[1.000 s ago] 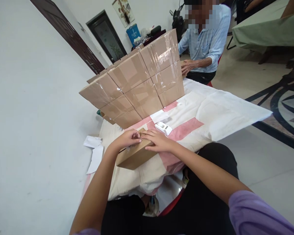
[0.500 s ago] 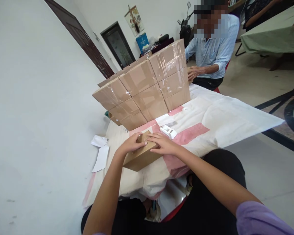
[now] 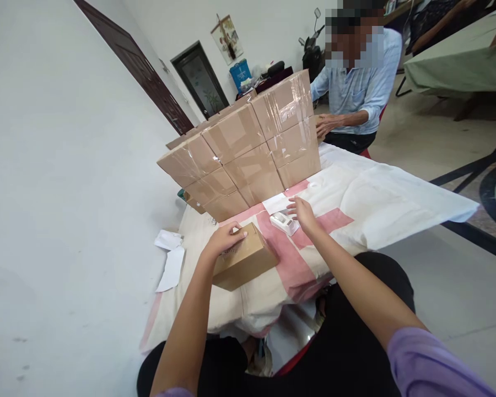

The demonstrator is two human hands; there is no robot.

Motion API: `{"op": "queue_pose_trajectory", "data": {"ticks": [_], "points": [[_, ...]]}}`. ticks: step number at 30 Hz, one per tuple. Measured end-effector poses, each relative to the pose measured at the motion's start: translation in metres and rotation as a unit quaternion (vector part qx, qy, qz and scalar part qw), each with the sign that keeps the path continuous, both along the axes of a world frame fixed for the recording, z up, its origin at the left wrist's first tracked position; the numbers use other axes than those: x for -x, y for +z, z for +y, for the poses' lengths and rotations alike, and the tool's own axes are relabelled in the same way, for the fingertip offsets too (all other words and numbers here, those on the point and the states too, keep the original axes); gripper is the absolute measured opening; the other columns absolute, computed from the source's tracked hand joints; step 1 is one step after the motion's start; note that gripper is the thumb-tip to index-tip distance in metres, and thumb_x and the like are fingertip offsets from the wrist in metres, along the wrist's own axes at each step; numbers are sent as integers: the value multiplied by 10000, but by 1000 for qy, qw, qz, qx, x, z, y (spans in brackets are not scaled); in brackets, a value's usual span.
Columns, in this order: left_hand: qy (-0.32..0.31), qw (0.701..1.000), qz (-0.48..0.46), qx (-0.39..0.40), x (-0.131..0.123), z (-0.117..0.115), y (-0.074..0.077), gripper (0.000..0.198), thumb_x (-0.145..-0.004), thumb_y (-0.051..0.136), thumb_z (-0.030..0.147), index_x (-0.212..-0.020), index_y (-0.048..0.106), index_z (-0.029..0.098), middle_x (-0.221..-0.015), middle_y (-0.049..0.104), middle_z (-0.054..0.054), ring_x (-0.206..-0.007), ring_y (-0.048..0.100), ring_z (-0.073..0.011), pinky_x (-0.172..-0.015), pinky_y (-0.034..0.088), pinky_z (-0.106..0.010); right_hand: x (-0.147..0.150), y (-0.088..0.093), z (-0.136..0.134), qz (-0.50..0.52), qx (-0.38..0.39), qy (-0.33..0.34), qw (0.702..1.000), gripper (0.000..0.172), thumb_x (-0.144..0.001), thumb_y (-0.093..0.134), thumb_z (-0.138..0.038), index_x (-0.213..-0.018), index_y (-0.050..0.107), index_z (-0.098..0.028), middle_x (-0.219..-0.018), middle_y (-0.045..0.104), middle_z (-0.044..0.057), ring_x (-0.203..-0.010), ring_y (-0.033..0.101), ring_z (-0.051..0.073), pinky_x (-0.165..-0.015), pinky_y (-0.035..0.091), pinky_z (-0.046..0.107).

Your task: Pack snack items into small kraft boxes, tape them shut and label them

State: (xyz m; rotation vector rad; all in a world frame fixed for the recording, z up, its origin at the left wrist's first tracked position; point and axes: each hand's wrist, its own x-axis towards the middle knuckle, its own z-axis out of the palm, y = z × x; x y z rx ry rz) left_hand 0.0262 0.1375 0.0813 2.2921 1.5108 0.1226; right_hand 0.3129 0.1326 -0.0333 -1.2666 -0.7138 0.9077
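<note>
A brown cardboard box sits on the cloth-covered table in front of me. My left hand holds it at its left side, with the thumb lying on top and the other fingers partly hidden over the far edge. My right hand is off the box, its fingers apart and nothing held in them. Just left of and below those fingers rests a white tape dispenser. Behind the dispenser lies a white sheet of paper, close to my right fingertips.
A wall of stacked, taped cardboard boxes stands across the table's far side. Torn white papers lie at the left edge by the wall. Beyond the stack sits another person with a hand on a box. The tablecloth hangs past the right side.
My right hand has lifted off the box and moved forward and right to beside the tape dispenser. My left hand has stayed on the box, which has shifted slightly.
</note>
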Motion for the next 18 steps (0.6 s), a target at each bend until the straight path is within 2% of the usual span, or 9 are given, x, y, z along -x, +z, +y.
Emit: {"op": "queue_pose_trajectory", "data": {"ticks": [2,4,8,12,15,18], "points": [[-6,1000,6,13,0,-2,2,565,-804,577,714,-1114,610,244,-942,685,-14,-882,647,-237,-784,474,-328,-5,-9,14,39,44,-3,998,544,-911,366,-562,-1141,646,-156,-946,688,106,-661,644,190,-562,451,291],[-20,999,13,32,3,-6,4,691,-743,645,734,-1230,589,248,-1121,685,-53,-989,655,-266,-848,497,-352,-6,-17,24,63,69,-4,996,544,-883,404,-580,-1123,658,-163,-913,676,93,-632,632,178,-555,443,283],[-37,998,24,49,9,-15,5,903,-692,692,764,-1411,497,254,-1430,535,-122,-1228,580,-333,-1006,476,-409,0,-33,34,81,64,-26,994,480,-807,509,-579,-1024,678,-185,-914,663,65,-716,633,177,-599,467,267],[-33,998,27,38,9,-20,0,894,-755,622,785,-1459,458,260,-1474,479,-123,-1280,546,-342,-1085,432,-445,3,-38,34,85,-12,-48,995,423,-779,508,-506,-1009,676,-194,-1084,675,74,-921,642,209,-692,534,281],[-21,999,23,18,7,-24,-4,837,-815,554,781,-1469,460,268,-1443,488,-116,-1268,555,-327,-1096,428,-449,3,-31,34,79,-73,-63,992,404,-766,519,-422,-1081,639,-198,-1185,676,88,-1046,640,220,-820,570,326],[-8,1000,11,-15,7,-25,-7,740,-894,469,737,-1482,458,286,-1379,507,-103,-1291,539,-306,-1103,424,-437,2,-16,34,54,-126,-73,988,542,-726,565,-294,-1259,541,-199,-1269,665,114,-1085,654,219,-907,565,373]]}}
